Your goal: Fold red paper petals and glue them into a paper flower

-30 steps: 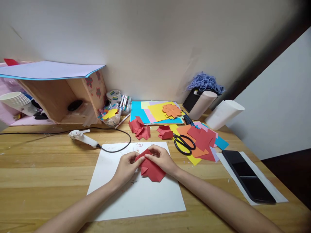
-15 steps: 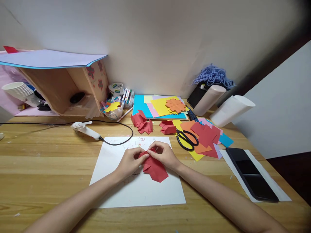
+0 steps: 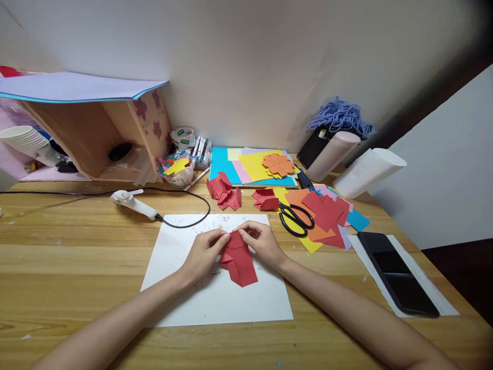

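On the wooden table (image 3: 77,303) lies a white sheet (image 3: 231,308), over which a folded red paper (image 3: 239,263) extends nearward from between the left hand (image 3: 202,256) and right hand (image 3: 265,245), both pinching its far edge, with folded red pieces (image 3: 220,187) beyond.

Left hand (image 3: 202,256) and right hand (image 3: 265,245) pinch top edge of folded red paper (image 3: 241,263) over white sheet (image 3: 219,307); black-handled scissors (image 3: 298,220) beyond right hand, to its right; white corded tool (image 3: 135,204) left of left hand; folded red pieces (image 3: 220,188) past both hands; black phone (image 3: 397,273) well right of right hand
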### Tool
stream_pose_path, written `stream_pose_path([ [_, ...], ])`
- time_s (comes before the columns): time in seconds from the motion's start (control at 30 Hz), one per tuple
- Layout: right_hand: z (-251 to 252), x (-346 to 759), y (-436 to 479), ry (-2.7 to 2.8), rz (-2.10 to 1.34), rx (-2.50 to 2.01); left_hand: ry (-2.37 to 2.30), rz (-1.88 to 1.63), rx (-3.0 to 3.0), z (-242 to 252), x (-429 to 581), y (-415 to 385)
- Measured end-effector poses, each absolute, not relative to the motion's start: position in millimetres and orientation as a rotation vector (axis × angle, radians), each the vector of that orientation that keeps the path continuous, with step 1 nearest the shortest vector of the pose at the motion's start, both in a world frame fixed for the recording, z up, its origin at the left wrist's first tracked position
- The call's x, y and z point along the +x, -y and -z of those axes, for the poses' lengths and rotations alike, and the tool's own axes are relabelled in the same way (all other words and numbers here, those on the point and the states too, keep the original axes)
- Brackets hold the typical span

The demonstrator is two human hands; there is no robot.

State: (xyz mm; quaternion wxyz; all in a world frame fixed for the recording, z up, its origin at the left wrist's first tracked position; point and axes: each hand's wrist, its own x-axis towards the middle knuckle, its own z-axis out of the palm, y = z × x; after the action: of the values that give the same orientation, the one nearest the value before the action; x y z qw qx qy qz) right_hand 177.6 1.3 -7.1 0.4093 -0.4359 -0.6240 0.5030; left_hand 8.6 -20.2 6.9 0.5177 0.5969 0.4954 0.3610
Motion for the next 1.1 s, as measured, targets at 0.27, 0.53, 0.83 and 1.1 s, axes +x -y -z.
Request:
stream_pose_path([
  [0.27,6.3,177.2,-1.8,1.653,-1.249,-1.099,-1.222,-0.83,1.628,-8.4,11.0,23.2],
  [0.53,4.1,176.9,0.1,1.724,-1.087,-1.076,-1.24,-0.848,1.811,-5.8,13.6,26.1],
  [0.83,8.5,179.5,-3.6,1.558,-1.063,-1.183,-1.281,-0.912,1.691,-8.0,11.8,26.5],
  [1.1,9.6,186.1,-12.6,1.423,-1.273,-1.161,-1.361,-1.123,1.362,-3.3,6.8,19.1],
])
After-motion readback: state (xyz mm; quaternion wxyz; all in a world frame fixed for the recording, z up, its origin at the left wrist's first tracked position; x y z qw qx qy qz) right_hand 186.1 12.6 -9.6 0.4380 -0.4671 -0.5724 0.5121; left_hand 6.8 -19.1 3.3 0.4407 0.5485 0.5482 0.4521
